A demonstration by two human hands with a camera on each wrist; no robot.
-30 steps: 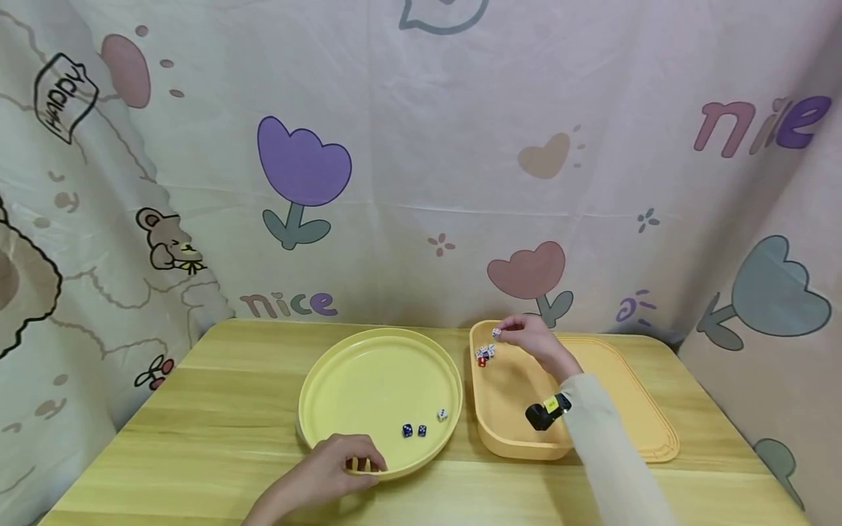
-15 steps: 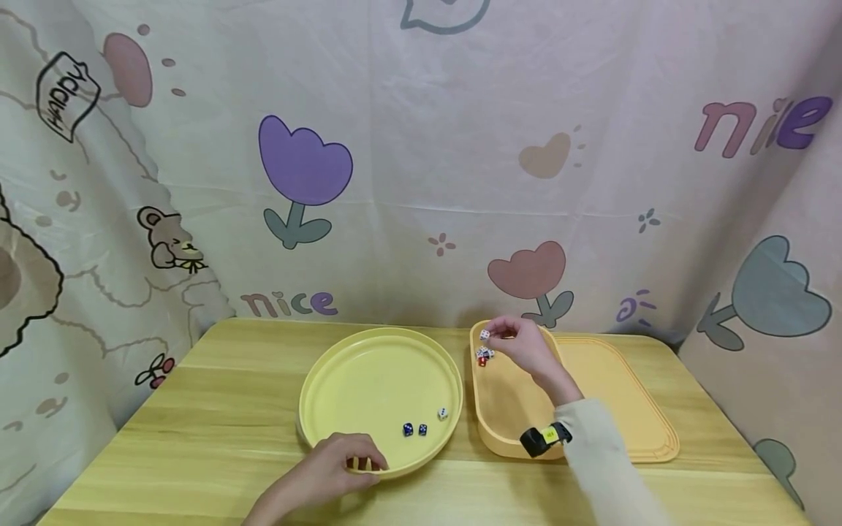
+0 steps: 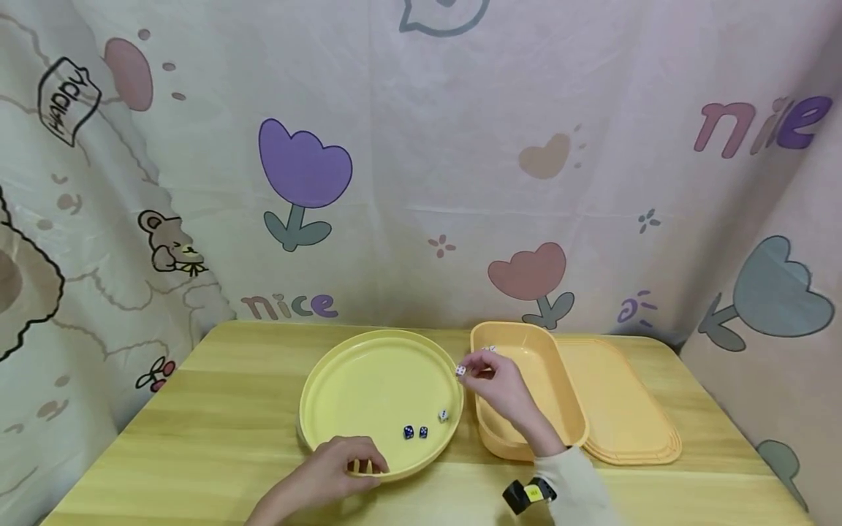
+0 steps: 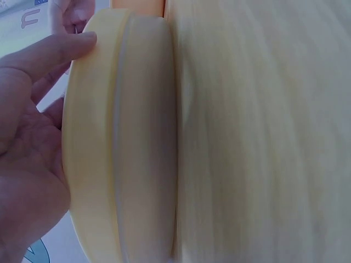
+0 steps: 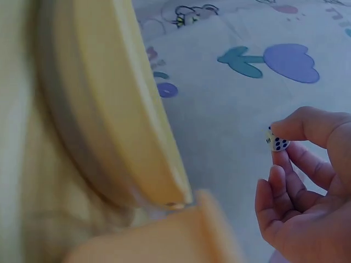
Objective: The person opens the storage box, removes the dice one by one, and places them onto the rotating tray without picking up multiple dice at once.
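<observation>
My right hand (image 3: 505,394) pinches a white die (image 3: 460,370) between thumb and fingers, over the right rim of the yellow round tray (image 3: 368,380). In the right wrist view the held die (image 5: 278,142) shows dark pips. At the tray's near edge my left hand (image 3: 332,464) grips the rim, its thumb (image 4: 77,45) on the outer wall and its fingers inside. Two dark blue dice (image 3: 408,432) and a white die (image 3: 444,416) lie in the tray's right part. White dice (image 3: 489,350) show at the far left of the orange box (image 3: 546,372); my right hand hides others there.
Right of the box a flat orange lid (image 3: 625,402) lies on the wooden table (image 3: 217,409). Close behind the table hangs a printed curtain (image 3: 421,146), which also closes in both sides. A narrow gap parts the tray from the box.
My right hand has carried the white die from the box's far left corner toward me and left, to the tray's rim. The left hand stays in place on the tray.
</observation>
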